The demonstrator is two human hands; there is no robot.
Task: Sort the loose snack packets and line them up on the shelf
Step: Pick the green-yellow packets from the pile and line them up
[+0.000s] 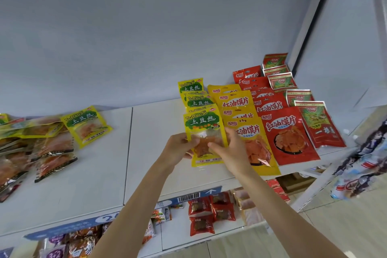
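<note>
Both hands hold a yellow-green TuDouSi packet [204, 130] at the front of its row on the white shelf [100, 174]. My left hand [180, 148] grips its left edge and my right hand [228, 148] pinches its right side. Behind it several matching packets [198, 100] overlap in a line. To the right run a row of yellow packets [249, 132], a row of red packets [287, 134] and a row of red-green packets [318, 125]. A loose pile of packets [37, 142] lies at the left, with one TuDouSi packet [87, 125] on top.
The shelf's back wall [146, 37] is plain white. Below the shelf edge with its blue price strip [83, 224] a lower shelf carries small red packets [209, 213] and other snacks. A printed bag [360, 169] hangs at the right side.
</note>
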